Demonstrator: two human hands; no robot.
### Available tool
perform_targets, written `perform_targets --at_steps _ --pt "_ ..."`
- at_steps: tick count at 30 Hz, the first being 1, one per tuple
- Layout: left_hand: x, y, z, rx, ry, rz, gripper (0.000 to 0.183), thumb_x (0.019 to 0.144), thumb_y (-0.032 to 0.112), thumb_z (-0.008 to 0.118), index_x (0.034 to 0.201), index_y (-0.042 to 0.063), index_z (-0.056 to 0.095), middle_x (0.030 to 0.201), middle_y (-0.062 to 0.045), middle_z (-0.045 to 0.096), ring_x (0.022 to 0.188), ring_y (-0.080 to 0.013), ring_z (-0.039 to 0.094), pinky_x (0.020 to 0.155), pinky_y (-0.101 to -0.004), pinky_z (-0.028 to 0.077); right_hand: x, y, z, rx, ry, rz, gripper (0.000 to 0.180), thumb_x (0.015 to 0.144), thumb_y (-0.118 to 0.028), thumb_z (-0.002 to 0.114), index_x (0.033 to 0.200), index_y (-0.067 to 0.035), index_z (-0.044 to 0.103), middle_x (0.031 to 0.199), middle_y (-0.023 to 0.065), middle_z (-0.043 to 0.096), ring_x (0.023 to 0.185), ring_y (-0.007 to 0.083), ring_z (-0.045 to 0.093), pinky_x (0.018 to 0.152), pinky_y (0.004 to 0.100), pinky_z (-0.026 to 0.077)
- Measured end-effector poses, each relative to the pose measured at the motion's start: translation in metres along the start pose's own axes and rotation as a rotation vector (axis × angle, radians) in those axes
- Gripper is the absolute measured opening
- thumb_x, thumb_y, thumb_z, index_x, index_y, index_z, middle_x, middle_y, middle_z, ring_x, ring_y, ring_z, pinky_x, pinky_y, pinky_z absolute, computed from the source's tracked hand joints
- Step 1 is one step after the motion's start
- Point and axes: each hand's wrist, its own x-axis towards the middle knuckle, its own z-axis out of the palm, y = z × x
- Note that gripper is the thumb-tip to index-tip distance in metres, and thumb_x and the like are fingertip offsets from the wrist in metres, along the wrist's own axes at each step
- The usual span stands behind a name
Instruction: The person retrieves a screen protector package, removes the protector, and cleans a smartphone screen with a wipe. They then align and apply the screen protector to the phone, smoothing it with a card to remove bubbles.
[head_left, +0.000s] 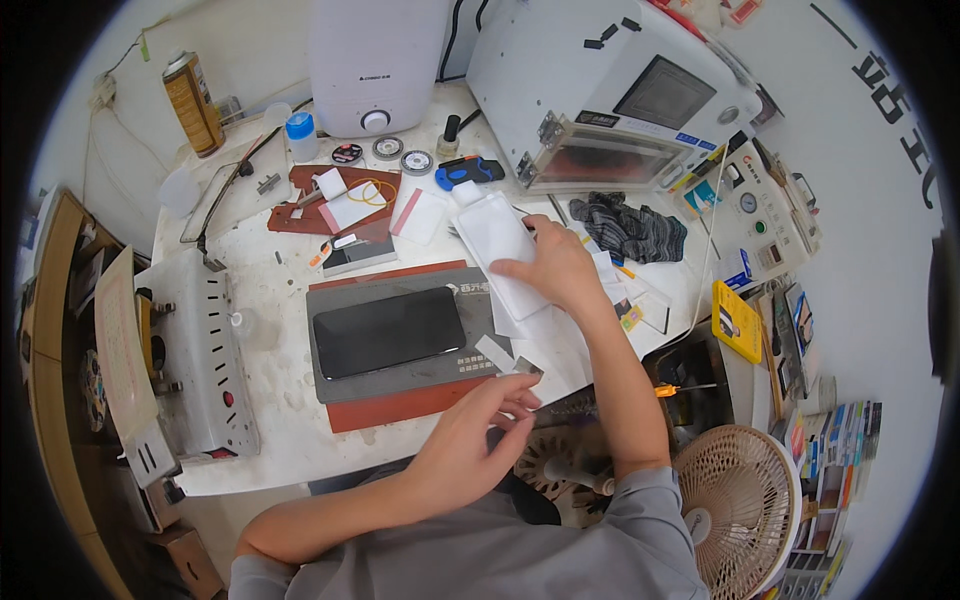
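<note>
My right hand (559, 266) grips a white, phone-sized rectangular pack (501, 255) by its upper right side, thumb lying across its face. Loose white sheets lie beneath and beside it. Over the table's front edge hovers my left hand (476, 435), its fingers loosely curled, the thumb apart, and nothing visible in it. Just beyond those fingertips is a small white strip (495, 352). A smartphone (390, 334) with a dark screen lies face up on a grey mat (412, 390), left of both hands. Under that mat is a reddish-brown mat (405, 412).
A white machine (570, 90) with a hinged clear door stands at the back right. Striped knit gloves (630, 229) lie below it. A slotted metal box (202, 360) occupies the left side. A fan (739, 510) stands at my right, beside the table's front edge.
</note>
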Motion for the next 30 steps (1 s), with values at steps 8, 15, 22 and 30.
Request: perform_targets --at_steps 8,15,22,30 --pt "0.058 -0.005 0.056 -0.895 0.243 -0.494 0.052 0.102 0.012 0.06 0.145 -0.003 0.036 0.136 -0.014 0.054 0.125 -0.022 0.057 0.106 -0.0399 0.049 -0.034 0.064 -0.02 1.199 0.006 0.339 0.03 0.097 -0.024 0.068 0.116 0.0 0.065 0.095 0.0021 0.071 0.078 0.0088 0.067 0.068 0.025 0.053" --pt "0.081 -0.027 0.068 -0.854 0.304 -0.259 0.03 0.104 0.009 0.056 0.132 -0.002 0.052 0.128 -0.012 0.063 0.116 -0.0182 0.062 0.107 -0.0384 0.049 -0.075 0.063 -0.025 1.415 -0.026 0.386 0.022 0.099 -0.02 0.065 0.114 -0.004 0.064 0.095 0.0006 0.07 0.082 0.006 0.065 0.07 0.023 0.053" --pt "0.079 -0.04 0.07 -0.733 0.409 -0.304 0.019 0.103 0.012 0.059 0.116 -0.001 0.062 0.11 -0.01 0.069 0.1 -0.017 0.068 0.093 -0.0332 0.058 -0.068 0.062 -0.037 1.498 0.143 0.4 0.019 0.098 -0.017 0.064 0.113 -0.004 0.065 0.098 0.0008 0.071 0.084 0.0078 0.067 0.071 0.0238 0.054" --pt "0.075 -0.037 0.075 -0.665 0.448 -0.255 0.018 0.097 0.015 0.07 0.096 0.0 0.059 0.085 -0.008 0.067 0.076 -0.0128 0.067 0.069 -0.0288 0.06 -0.061 0.084 -0.039 1.633 0.249 0.396 0.015 0.097 -0.017 0.064 0.105 -0.005 0.067 0.092 0.0015 0.071 0.08 0.0112 0.068 0.071 0.0257 0.055"
